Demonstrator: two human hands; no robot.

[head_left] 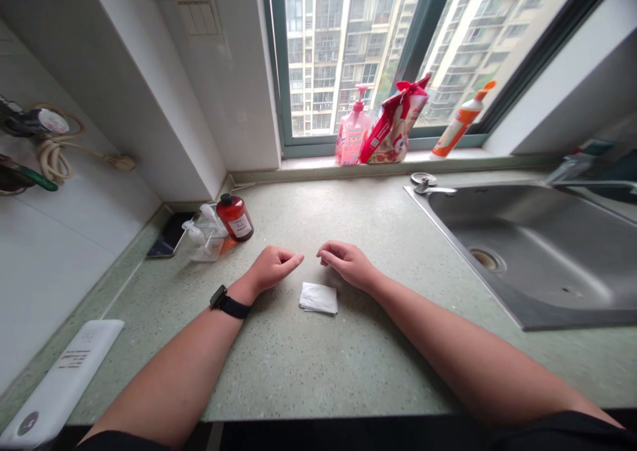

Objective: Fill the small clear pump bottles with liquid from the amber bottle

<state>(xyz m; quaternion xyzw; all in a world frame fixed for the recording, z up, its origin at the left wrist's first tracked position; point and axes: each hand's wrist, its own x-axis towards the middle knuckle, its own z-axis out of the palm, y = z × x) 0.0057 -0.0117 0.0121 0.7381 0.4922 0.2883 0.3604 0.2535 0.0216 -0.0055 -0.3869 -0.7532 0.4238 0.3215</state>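
Note:
Both my forearms rest on a speckled green countertop (308,371). My left hand (273,267), with a black watch at the wrist, is curled into a loose fist with nothing visible in it. My right hand (345,263) is curled the same way, its fingertips a short gap from the left hand's. A small folded white tissue (318,298) lies flat on the counter just in front of both hands, touching neither.
A dark red bottle (235,217), a clear pump bottle (205,237) and a phone (170,235) sit at the left corner. A steel sink (537,252) lies to the right. On the windowsill stand a pink pump bottle (352,132), a red bag (395,123) and an orange-capped bottle (460,121). A white power bank (60,381) lies near the left edge.

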